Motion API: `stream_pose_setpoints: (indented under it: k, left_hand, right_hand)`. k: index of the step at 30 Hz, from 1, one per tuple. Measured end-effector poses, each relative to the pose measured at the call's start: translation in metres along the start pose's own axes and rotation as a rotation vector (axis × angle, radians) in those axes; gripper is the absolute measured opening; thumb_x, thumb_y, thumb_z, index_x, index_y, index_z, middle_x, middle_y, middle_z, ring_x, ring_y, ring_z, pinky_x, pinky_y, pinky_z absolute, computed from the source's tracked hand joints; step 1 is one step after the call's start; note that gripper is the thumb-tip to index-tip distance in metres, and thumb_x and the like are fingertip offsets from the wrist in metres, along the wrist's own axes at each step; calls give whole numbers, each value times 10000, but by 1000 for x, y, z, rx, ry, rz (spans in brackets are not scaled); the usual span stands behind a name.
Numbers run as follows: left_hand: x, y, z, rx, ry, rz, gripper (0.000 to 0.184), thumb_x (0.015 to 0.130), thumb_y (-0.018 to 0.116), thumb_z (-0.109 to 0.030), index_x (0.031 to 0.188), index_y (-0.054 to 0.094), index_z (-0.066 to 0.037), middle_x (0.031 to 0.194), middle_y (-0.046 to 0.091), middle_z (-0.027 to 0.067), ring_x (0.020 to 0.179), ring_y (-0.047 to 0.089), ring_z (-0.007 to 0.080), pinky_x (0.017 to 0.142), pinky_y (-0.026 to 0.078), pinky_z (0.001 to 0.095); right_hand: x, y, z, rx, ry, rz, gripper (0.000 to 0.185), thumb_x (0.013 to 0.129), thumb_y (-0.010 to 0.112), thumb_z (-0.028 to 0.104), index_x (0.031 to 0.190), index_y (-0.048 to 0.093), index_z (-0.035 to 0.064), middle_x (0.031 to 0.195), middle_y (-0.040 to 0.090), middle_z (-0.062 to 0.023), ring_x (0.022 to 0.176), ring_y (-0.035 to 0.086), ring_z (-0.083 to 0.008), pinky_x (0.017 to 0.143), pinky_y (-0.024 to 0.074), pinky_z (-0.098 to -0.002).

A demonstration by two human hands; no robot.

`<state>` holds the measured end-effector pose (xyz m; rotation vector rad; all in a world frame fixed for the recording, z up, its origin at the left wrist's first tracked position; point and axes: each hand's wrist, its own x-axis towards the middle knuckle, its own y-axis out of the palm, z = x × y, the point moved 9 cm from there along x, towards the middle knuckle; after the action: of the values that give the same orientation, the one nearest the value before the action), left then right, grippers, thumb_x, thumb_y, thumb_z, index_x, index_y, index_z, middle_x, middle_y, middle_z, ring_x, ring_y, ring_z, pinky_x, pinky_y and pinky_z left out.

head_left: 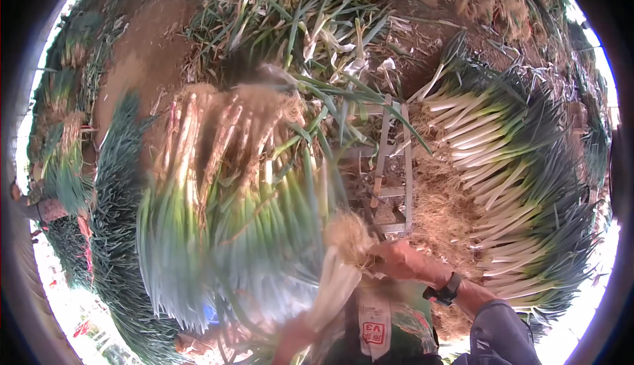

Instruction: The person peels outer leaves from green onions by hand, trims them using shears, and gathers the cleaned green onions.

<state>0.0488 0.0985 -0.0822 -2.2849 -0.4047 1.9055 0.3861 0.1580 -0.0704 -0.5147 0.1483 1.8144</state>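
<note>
Near the bottom, my left hand (292,337), smeared by motion, is closed around the white stalks of a small bunch of long green onions (337,282). The bunch tilts, with its shaggy root end up. My right hand (403,261), with a dark watch on the wrist, has its fingers closed at that root end; the fingertips are partly hidden by roots. Left of the hands lies a large pile of untrimmed green onions (264,193), roots away from me and green leaves toward me. Some brown outer skin still clings to their stalks.
A metal ladder-like frame (389,167) stands ahead of my right hand. To the right lies a long row of clean white-stalked green onions (492,173) beside shed roots (436,200). Leaf waste (297,22) covers the ground ahead. Another person's arm (46,210) shows at far left.
</note>
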Motion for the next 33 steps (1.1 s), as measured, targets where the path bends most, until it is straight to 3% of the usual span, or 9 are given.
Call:
stream_pose_setpoints:
  k: [5,8,10,14,16,19,23,28,33]
  left_hand:
    - [-1,-8,-8,51,-39,-12,770,600,831,-501,1207,651,-64,1017,743,214,971,718,397,915,569,445]
    - [-1,-15,-10,63,-57,21,784,590,857,-477,1221,656,-57,1018,743,213,967,726,371,918,569,434]
    - [11,1,22,-34,84,-28,794,591,882,-475,1229,663,-56,1018,750,193,948,734,331,909,573,418]
    - [-11,-61,-5,-296,202,-69,809,578,929,-499,1208,691,-52,1011,765,132,908,739,241,871,582,374]
    - [1,-69,18,-279,179,2,570,623,978,-294,1072,742,-33,931,760,40,849,710,146,791,575,317]
    - [14,-98,66,-280,144,-56,466,645,962,-153,1036,742,-30,908,742,22,827,689,133,762,567,313]
    - [23,-129,115,-511,85,-189,434,638,930,-75,1024,736,-36,912,732,28,813,686,141,755,565,315]
    - [-39,-179,16,-1108,74,-299,476,610,886,4,1055,720,-27,917,729,59,821,698,184,761,578,343]
    - [-29,-185,24,-1021,189,-332,486,592,888,-5,1046,715,-16,913,727,68,823,707,201,771,584,356]
  right_hand:
    - [2,-1,-7,-681,-254,-142,86,937,610,136,928,617,51,685,594,-116,614,631,-308,516,498,-438]
    - [22,-52,-19,-835,22,-297,23,832,656,78,832,633,76,786,657,-92,588,642,-267,477,500,-393]
    - [20,-115,-41,-733,211,-506,36,859,666,58,843,633,63,790,666,-96,572,625,-223,458,483,-349]
    - [31,-179,-7,-208,-2,-827,84,954,655,85,893,667,30,755,675,-62,579,586,-132,446,460,-303]
    - [38,-192,-2,-21,137,-932,133,960,691,155,950,702,23,731,636,-11,569,531,-75,452,422,-248]
    - [52,-194,19,538,90,-1016,225,950,737,259,910,696,42,699,553,57,580,460,-19,473,358,-228]
    - [87,-166,7,705,-6,-951,224,953,731,237,935,700,15,711,582,52,573,475,-26,472,371,-225]
    - [129,-89,37,60,57,-511,136,989,645,148,1035,703,34,727,645,-2,609,602,-87,482,462,-276]
    - [151,-12,94,121,0,-174,248,970,603,130,1205,594,52,841,699,-126,743,695,-216,622,554,-366]
